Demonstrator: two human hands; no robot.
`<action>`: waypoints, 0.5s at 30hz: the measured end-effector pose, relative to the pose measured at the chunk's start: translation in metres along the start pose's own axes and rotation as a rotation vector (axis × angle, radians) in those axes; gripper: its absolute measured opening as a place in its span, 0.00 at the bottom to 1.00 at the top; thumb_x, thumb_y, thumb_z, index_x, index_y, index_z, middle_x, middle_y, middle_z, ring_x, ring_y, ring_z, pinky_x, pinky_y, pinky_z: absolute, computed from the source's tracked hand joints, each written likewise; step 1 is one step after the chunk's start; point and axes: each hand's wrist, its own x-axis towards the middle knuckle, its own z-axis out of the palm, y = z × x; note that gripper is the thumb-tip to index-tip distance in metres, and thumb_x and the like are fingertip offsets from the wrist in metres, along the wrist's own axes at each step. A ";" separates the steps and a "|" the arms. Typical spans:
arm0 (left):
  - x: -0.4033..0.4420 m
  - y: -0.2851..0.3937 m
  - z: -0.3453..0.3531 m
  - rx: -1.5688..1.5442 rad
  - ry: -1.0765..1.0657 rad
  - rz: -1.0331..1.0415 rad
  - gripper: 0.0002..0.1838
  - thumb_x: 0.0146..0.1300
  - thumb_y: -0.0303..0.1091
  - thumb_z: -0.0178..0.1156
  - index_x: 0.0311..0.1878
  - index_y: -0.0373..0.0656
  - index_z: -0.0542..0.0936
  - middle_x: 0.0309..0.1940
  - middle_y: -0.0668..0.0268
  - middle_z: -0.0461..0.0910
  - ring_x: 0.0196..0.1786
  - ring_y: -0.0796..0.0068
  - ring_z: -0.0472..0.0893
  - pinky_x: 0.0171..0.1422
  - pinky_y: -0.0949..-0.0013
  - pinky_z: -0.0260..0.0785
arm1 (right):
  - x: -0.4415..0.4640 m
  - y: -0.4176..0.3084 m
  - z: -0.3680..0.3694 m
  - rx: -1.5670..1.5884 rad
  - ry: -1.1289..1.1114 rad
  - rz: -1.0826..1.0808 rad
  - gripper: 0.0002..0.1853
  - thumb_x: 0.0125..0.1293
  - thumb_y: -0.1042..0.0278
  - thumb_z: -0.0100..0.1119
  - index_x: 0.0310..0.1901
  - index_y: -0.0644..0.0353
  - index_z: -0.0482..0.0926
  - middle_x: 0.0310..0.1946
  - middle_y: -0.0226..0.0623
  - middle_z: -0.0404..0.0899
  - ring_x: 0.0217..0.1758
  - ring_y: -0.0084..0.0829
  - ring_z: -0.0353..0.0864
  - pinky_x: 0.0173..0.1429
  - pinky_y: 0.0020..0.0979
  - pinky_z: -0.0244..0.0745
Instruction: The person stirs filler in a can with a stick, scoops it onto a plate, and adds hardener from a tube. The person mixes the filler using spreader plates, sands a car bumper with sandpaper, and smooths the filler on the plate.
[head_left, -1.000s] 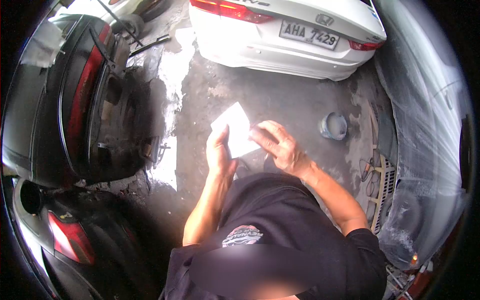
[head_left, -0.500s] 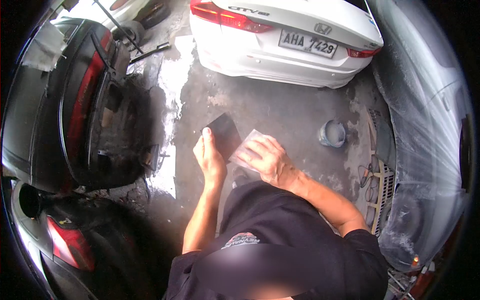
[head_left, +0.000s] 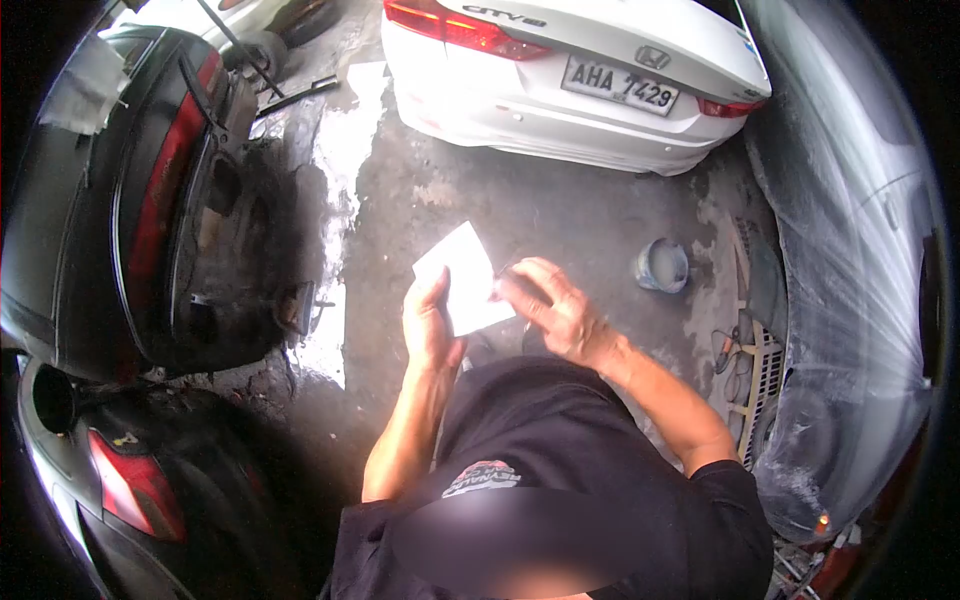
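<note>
A sheet of what looks like sandpaper (head_left: 466, 290), its bright white side facing up, is in front of my body. My left hand (head_left: 430, 320) grips it from the left, thumb pressed on top and the other fingers mostly hidden underneath. At the sheet's right edge, my right hand (head_left: 565, 315) has its fingers bent and pinched together; the fingertips meet the paper there. The sheet is tilted, with one corner pointing away from me.
Ahead is a white car's rear (head_left: 600, 110). A small bucket (head_left: 662, 266) stands on the concrete floor to the right. Dark car bumpers (head_left: 150, 220) line the left. A plastic-covered car (head_left: 850, 250) and a grille (head_left: 762, 385) are at the right.
The dark face of the sheet in my left hand is out of sight; white now shows. My right hand no longer lies flat over a pale piece; its fingers have curled at the sheet's edge.
</note>
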 end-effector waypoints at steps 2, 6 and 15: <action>-0.003 0.007 0.002 0.126 -0.059 0.144 0.11 0.76 0.34 0.63 0.54 0.37 0.82 0.49 0.63 0.85 0.51 0.72 0.84 0.58 0.64 0.78 | -0.020 0.032 0.007 -0.030 -0.126 0.040 0.35 0.56 0.84 0.64 0.69 0.56 0.79 0.62 0.50 0.79 0.67 0.54 0.79 0.72 0.48 0.78; 0.001 0.018 0.008 0.546 -0.060 0.472 0.18 0.81 0.44 0.61 0.34 0.45 0.79 0.27 0.76 0.78 0.31 0.88 0.73 0.35 0.75 0.65 | 0.006 0.027 -0.003 -0.059 -0.062 0.113 0.28 0.60 0.76 0.67 0.65 0.60 0.81 0.60 0.47 0.80 0.65 0.52 0.81 0.68 0.46 0.80; 0.011 0.012 -0.004 0.674 0.072 0.593 0.22 0.84 0.46 0.53 0.31 0.43 0.73 0.29 0.78 0.67 0.35 0.83 0.62 0.39 0.70 0.56 | 0.023 -0.014 0.023 -0.133 -0.138 -0.039 0.23 0.62 0.70 0.59 0.60 0.54 0.87 0.56 0.44 0.81 0.64 0.48 0.79 0.71 0.50 0.73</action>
